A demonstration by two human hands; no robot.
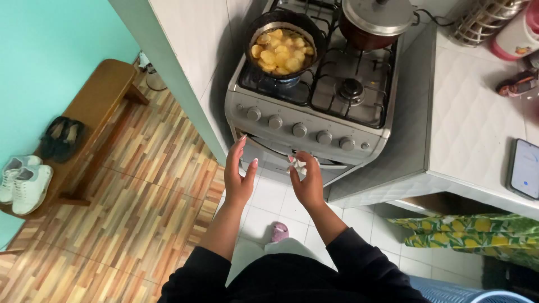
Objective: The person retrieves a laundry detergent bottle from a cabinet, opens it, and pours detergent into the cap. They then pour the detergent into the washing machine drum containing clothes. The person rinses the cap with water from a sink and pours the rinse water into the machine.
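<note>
Head view looks down on my two hands, raised in front of the grey gas stove (314,120) with its row of round knobs. My left hand (240,174) is open, palm turned inward, fingers straight and pointing up toward the stove's front edge; its grip holds nothing. My right hand (307,180) hangs just beside it, a small gap apart, fingers spread and loosely curled; its grip is also empty, though something pale shows past the fingertips and I cannot tell what it is. Both hands hover below the stove's knob panel, touching neither it nor each other.

On the stove's back-left burner, well above my left hand, sits a black round frying pan (285,40) full of golden-yellow sliced rounds (281,53) in oil. Right of that pan on the stove stands a dark red pot (373,22) under a silver metal lid.

Right of the stove runs a white tiled worktop (477,123), and a smartphone with a lit screen (525,168) lies near its front edge. Far left of the stove, a brown wooden bench (92,106) stands on the floor carrying a pair of white sneakers (22,182) and a pair of black shoes (62,137).
</note>
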